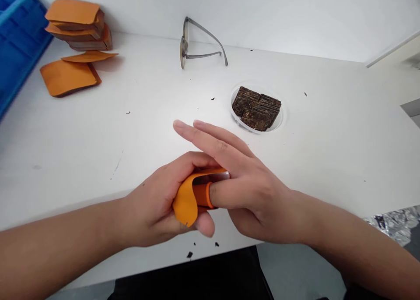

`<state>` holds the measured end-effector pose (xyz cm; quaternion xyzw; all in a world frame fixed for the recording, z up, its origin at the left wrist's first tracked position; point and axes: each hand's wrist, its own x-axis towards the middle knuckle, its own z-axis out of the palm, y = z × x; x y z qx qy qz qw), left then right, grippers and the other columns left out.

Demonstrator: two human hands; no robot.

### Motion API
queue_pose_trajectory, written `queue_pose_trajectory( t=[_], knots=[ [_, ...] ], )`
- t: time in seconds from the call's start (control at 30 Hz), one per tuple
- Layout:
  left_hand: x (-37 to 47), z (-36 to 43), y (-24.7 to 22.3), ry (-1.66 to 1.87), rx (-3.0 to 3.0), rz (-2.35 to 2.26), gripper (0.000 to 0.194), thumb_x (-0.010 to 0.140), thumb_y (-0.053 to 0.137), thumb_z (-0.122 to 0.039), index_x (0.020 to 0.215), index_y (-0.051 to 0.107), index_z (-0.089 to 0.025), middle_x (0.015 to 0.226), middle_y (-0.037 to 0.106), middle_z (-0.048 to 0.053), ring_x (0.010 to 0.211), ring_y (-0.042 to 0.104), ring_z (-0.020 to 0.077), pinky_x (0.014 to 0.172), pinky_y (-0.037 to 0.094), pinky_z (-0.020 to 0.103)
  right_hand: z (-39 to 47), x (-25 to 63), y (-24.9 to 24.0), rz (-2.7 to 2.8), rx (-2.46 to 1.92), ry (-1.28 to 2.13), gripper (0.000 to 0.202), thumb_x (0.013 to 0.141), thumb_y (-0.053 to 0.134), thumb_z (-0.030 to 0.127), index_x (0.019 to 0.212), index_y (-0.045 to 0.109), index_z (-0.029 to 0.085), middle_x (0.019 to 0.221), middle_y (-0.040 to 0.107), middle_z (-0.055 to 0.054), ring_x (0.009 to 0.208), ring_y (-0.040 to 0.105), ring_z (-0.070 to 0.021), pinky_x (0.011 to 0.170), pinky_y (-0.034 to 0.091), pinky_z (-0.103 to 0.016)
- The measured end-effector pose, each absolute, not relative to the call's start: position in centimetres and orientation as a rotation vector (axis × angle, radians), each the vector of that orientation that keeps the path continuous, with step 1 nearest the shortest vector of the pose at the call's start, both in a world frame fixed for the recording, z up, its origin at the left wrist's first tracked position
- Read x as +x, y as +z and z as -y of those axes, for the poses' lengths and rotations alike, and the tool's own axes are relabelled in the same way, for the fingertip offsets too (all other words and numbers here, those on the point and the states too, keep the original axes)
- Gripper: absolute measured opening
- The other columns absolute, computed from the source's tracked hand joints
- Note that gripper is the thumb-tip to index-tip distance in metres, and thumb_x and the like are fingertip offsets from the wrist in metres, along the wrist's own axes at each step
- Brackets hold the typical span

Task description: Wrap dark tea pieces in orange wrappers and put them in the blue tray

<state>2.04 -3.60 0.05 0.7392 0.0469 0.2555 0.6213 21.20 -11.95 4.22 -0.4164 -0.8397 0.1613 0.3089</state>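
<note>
My left hand [157,199] is wrapped round an orange packet [186,203] near the table's front edge, its thumb below the packet. The packet's curved flap stands up toward me. On one finger of my right hand [259,190] is an orange finger cot [204,195], and that finger points into the packet. The right hand's other upper fingers stretch out to the left above the packet. The inside of the packet is mostly hidden. Beyond my right hand, dark brown pressed slabs [257,108] lie in a clear round dish [241,124].
Stacked orange packets [77,13] and a few flatter ones [67,77] lie at the back left beside a blue crate [22,41]. Folded-open glasses [206,54] rest at the back of the white table [98,146]. Dark crumbs are scattered about; crinkled foil [393,225] is at the right.
</note>
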Motion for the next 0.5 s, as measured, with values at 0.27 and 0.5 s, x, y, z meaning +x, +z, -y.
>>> queue_pose_trajectory(
  t=[0.27,0.5],
  knots=[
    [2.28,3.58,0.09,0.609,1.65,-0.097,0.05,0.091,0.07,-0.056,0.126,0.055,-0.024,0.102,0.066,0.005,0.081,0.063,0.015,0.067,0.056,0.026,11.87,21.41,4.11,2.2,-1.071,0.591,0.044,0.078,0.049,-0.007,0.106,0.074,0.017,0.172,0.023,-0.013,0.158,0.028,-0.0248,0.131,0.025,-0.05],
    [2.3,3.43,-0.27,0.599,1.705,-0.025,0.058,0.09,0.072,-0.057,0.132,0.05,-0.022,0.097,0.064,0.002,0.075,0.062,0.013,0.064,0.056,0.025,11.85,21.18,4.5,2.196,-1.082,0.565,0.045,0.08,0.043,-0.01,0.1,0.073,0.017,0.17,0.026,-0.015,0.158,0.026,-0.0192,0.129,0.03,-0.046]
  ],
)
